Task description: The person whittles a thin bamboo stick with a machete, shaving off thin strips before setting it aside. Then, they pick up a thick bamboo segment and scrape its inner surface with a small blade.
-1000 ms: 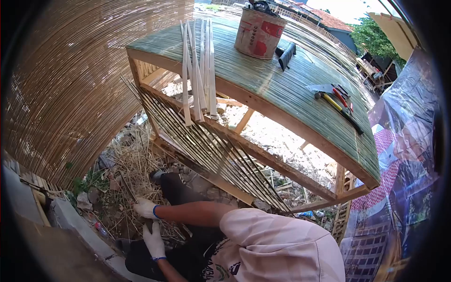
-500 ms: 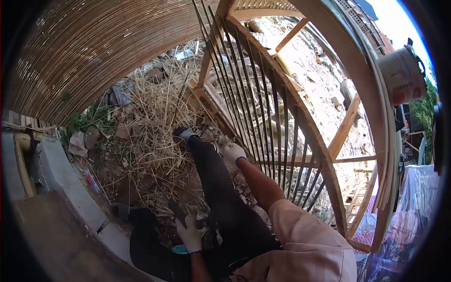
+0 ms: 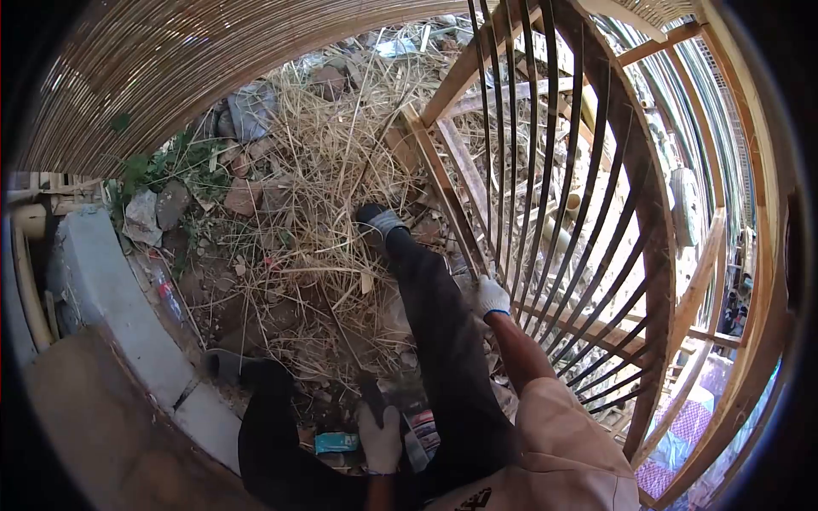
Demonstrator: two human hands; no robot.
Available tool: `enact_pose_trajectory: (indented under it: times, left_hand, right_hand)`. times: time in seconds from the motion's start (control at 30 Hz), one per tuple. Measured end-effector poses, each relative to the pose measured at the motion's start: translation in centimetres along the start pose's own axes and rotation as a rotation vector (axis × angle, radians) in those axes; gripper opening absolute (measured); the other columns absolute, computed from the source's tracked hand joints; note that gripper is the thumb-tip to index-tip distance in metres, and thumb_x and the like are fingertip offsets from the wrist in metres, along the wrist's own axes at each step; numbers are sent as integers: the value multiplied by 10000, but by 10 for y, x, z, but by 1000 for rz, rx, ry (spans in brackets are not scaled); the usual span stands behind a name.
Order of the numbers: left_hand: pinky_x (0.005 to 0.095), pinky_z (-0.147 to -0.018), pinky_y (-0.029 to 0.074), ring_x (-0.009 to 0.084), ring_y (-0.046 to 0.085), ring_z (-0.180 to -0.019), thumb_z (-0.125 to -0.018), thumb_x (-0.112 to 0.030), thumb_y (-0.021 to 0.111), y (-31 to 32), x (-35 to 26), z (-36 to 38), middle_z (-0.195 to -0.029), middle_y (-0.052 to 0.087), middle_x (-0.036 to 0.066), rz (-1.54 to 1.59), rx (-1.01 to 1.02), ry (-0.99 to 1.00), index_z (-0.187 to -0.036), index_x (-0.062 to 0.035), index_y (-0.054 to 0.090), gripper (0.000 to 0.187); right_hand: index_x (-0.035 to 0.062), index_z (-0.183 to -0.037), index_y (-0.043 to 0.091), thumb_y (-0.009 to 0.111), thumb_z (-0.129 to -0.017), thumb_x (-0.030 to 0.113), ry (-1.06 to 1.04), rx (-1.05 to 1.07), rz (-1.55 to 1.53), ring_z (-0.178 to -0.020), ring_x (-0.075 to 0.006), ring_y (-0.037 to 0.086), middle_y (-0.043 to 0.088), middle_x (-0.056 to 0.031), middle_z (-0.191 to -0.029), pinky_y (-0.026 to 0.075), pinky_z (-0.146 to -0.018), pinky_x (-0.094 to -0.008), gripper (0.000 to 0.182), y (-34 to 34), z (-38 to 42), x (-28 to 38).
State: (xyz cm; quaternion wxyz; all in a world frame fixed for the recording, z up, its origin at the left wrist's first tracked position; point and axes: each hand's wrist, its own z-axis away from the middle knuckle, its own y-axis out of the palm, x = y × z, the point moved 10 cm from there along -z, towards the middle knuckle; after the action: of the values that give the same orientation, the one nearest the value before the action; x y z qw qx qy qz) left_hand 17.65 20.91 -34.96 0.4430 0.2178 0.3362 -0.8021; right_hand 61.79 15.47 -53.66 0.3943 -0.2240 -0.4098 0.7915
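My right hand (image 3: pixel 493 295), in a white work glove, is closed at the near end of a wooden rail (image 3: pixel 452 196). This rail is the lower edge of a wooden frame with thin dark slats (image 3: pixel 545 153). My left hand (image 3: pixel 381 439), also gloved, is low beside my thigh, its fingers around a dark narrow object (image 3: pixel 370 392) that sticks out past them. What kind of object it is, I cannot make out. Next to that hand lie a turquoise packet (image 3: pixel 336 442) and a grey blade-like piece (image 3: pixel 415 450).
Dry straw (image 3: pixel 324 213) and stones (image 3: pixel 143 218) cover the ground around my feet. A reed screen (image 3: pixel 213 77) curves across the back left. Concrete blocks (image 3: pixel 119 281) and a brown board (image 3: pixel 111 417) edge the left side. Curved timbers (image 3: pixel 652 255) rise at the right.
The view has turned, so the slatted frame stands further right and larger. My right hand stays at the rail. My left hand still has the dark object, now pointing more upright.
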Motion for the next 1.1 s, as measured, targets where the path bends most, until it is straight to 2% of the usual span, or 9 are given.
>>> enact_pose_trajectory:
  times: [0.07, 0.2, 0.37, 0.4, 0.5, 0.6, 0.8, 1.0, 1.1]
  left_hand:
    - [366, -766, 532, 200, 651, -821, -968, -193, 664, 10, 27, 4, -912, 666, 106, 183, 117, -262, -1207, 37, 628, 334]
    - [366, -747, 527, 182, 642, -806, -980, -217, 662, -18, -30, 23, -865, 664, 83, 184, 79, -162, -1143, 16, 648, 286]
    - [348, -744, 526, 161, 635, -801, -1002, -236, 656, -37, -26, 53, -867, 671, 48, 240, 89, 116, -1161, -2, 655, 282]
    - [348, -744, 526, 161, 635, -801, -1002, -236, 656, -46, -35, 65, -867, 671, 48, 262, 66, 139, -1161, -2, 655, 282]
    - [325, -771, 526, 143, 626, -828, -1019, -229, 634, -70, -100, 110, -935, 665, 20, 542, 99, 453, -1243, -7, 636, 315]
    - [288, -761, 508, 102, 603, -820, -1021, -226, 630, -78, -125, 144, -946, 661, 13, 748, 175, 471, -1294, -6, 622, 351]
    - [277, -729, 493, 81, 580, -779, -1044, -236, 605, -97, -147, 195, -907, 655, 2, 840, 103, 499, -1303, -2, 616, 349]
    - [261, -719, 484, 74, 566, -769, -1073, -241, 576, -139, -104, 233, -892, 616, -6, 1019, -147, 563, -1349, 37, 592, 392]
    - [260, -706, 488, 85, 590, -799, -1086, -261, 559, -163, -72, 248, -946, 619, 9, 1179, -262, 486, -1381, 34, 570, 418]
  right_hand:
    - [9, -1187, 597, 595, -970, 236, -85, -24, -37, -1050, -522, 688, 713, -307, -1076, 543, -897, -600, 314, -40, 39, 25]
    - [-14, -1294, 576, 567, -999, 241, -258, -221, -258, -1037, -530, 670, 700, -326, -1077, 535, -898, -583, 390, -111, 115, 47]
    - [8, -1280, 614, 516, -1059, 412, -271, -49, -290, -1077, -477, 695, 721, -305, -1058, 531, -926, -551, 471, -215, 184, 45]
    - [-35, -1167, 650, 548, -1042, 397, -302, -73, -357, -1038, -429, 711, 704, -318, -1064, 542, -884, -490, 462, -250, 210, 55]
    - [-23, -1236, 673, 607, -1024, 409, -355, 2, -425, -1011, -293, 717, 739, -217, -1060, 541, -914, -421, 486, -304, 245, 70]
    - [-7, -1330, 671, 658, -999, 342, -436, 63, -681, -995, -169, 670, 739, -80, -1097, 529, -930, -349, 481, -341, 261, 106]
    - [1, -1155, 680, 668, -1001, 320, -600, -27, -689, -843, -152, 649, 719, -69, -964, 526, -762, -359, 354, -359, 270, 231]
    - [70, -1031, 670, 550, -997, 145, -665, 283, -1500, -647, -164, 573, 637, -39, -822, 463, -584, -340, 145, -243, 275, 346]
    - [50, -1104, 690, 537, -990, 126, -636, 280, -1439, -659, -166, 584, 637, -35, -830, 485, -601, -345, 206, -209, 325, 369]
